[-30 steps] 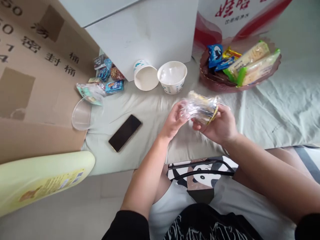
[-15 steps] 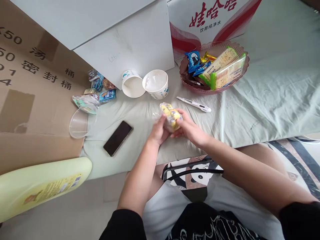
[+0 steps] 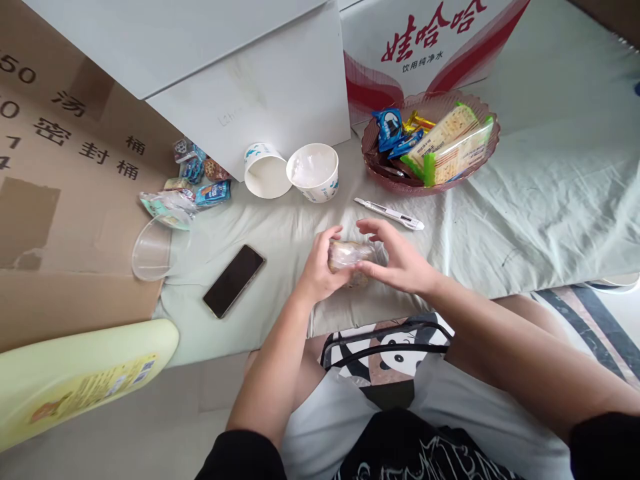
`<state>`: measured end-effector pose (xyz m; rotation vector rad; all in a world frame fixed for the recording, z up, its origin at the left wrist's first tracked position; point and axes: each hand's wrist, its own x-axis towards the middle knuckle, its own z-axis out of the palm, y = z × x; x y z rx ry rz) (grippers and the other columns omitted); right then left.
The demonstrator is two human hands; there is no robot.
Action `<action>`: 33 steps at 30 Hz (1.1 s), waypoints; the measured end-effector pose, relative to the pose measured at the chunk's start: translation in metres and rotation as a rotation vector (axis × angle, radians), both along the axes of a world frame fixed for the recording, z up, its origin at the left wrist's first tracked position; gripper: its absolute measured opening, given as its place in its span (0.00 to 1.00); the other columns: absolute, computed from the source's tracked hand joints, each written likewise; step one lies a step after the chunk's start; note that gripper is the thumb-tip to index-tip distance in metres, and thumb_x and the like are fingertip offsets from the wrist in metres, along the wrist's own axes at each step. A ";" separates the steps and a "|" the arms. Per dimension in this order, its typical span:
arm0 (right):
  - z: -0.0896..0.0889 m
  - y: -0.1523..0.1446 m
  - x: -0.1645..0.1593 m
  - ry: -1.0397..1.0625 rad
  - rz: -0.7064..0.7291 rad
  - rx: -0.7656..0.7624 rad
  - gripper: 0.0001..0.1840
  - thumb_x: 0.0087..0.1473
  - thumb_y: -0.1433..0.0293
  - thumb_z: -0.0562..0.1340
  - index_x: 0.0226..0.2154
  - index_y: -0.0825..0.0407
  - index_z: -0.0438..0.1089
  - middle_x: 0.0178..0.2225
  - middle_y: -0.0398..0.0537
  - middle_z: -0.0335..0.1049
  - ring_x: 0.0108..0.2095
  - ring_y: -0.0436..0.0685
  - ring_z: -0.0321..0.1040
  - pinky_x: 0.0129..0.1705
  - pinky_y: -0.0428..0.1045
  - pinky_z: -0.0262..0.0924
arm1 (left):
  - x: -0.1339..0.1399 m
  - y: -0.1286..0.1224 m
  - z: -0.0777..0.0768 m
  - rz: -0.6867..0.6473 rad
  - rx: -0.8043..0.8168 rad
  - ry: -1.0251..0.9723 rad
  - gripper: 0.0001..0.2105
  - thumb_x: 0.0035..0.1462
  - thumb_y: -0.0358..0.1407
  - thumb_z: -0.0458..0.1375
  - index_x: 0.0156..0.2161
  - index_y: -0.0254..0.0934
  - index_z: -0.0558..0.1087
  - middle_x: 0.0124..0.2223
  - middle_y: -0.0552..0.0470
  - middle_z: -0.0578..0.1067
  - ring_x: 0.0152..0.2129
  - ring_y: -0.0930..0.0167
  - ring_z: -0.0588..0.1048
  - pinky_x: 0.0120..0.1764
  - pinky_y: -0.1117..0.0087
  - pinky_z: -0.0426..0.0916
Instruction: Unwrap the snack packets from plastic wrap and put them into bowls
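"Plastic-wrapped packet (image 3: 347,253) — where is it, and how is it held?"

"It is between two hands, over the near part of the cloth (image 3: 465,233). The left hand (image 3: 320,267) is curled around one end; the right hand (image 3: 403,263) has fingers spread wide, only its thumb appears to touch."

"Which step is this?"

"Adjusting the hold, I judge — next move calls for steady left hand, and right fingers closing over the free end."

You can read 娃哈哈 and 饮用纯净水 on the red-and-white box (image 3: 430,57); 50, 汤 and 密封桶 on the cardboard box (image 3: 87,163).
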<state>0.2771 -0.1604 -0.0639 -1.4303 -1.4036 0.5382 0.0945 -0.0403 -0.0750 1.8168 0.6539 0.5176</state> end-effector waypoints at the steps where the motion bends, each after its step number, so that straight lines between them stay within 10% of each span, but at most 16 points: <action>1: 0.000 0.000 -0.004 0.004 0.056 0.008 0.28 0.58 0.55 0.66 0.57 0.49 0.66 0.55 0.59 0.73 0.54 0.66 0.72 0.55 0.62 0.70 | 0.000 -0.003 0.001 -0.046 0.059 0.024 0.38 0.47 0.43 0.71 0.63 0.44 0.66 0.59 0.43 0.71 0.51 0.60 0.75 0.54 0.59 0.73; 7: -0.001 0.002 -0.014 0.058 -0.085 -0.077 0.06 0.60 0.65 0.63 0.40 0.48 0.71 0.40 0.50 0.75 0.43 0.60 0.73 0.47 0.55 0.68 | -0.004 -0.010 0.009 -0.076 -0.007 0.042 0.39 0.47 0.42 0.72 0.63 0.45 0.62 0.65 0.41 0.65 0.50 0.62 0.76 0.51 0.60 0.75; 13: -0.001 0.008 -0.015 0.507 -0.172 -0.158 0.14 0.61 0.56 0.61 0.34 0.47 0.61 0.31 0.42 0.65 0.29 0.52 0.62 0.31 0.49 0.57 | 0.003 -0.004 0.003 0.077 -0.355 -0.033 0.37 0.48 0.46 0.73 0.60 0.45 0.62 0.44 0.50 0.77 0.37 0.67 0.79 0.43 0.63 0.76; 17: 0.001 0.007 -0.007 0.370 -0.166 -0.190 0.11 0.61 0.58 0.59 0.33 0.47 0.62 0.29 0.43 0.65 0.29 0.54 0.62 0.34 0.51 0.60 | 0.007 0.001 0.001 0.285 -0.424 -0.236 0.36 0.48 0.50 0.73 0.59 0.49 0.61 0.43 0.54 0.77 0.35 0.70 0.78 0.39 0.68 0.75; 26: -0.023 -0.005 0.017 -0.533 -0.492 -0.226 0.11 0.57 0.67 0.61 0.42 0.49 0.74 0.58 0.63 0.71 0.62 0.78 0.61 0.58 0.74 0.59 | -0.005 0.018 -0.003 0.438 0.011 -0.169 0.20 0.62 0.55 0.60 0.47 0.43 0.77 0.51 0.47 0.74 0.48 0.65 0.76 0.51 0.64 0.75; 33: -0.020 -0.005 0.017 -0.454 -0.415 -0.175 0.13 0.60 0.72 0.56 0.37 0.47 0.77 0.45 0.53 0.78 0.42 0.64 0.73 0.42 0.59 0.68 | 0.000 0.015 -0.005 0.439 0.286 -0.047 0.22 0.51 0.51 0.70 0.48 0.42 0.77 0.56 0.44 0.68 0.57 0.59 0.71 0.59 0.59 0.70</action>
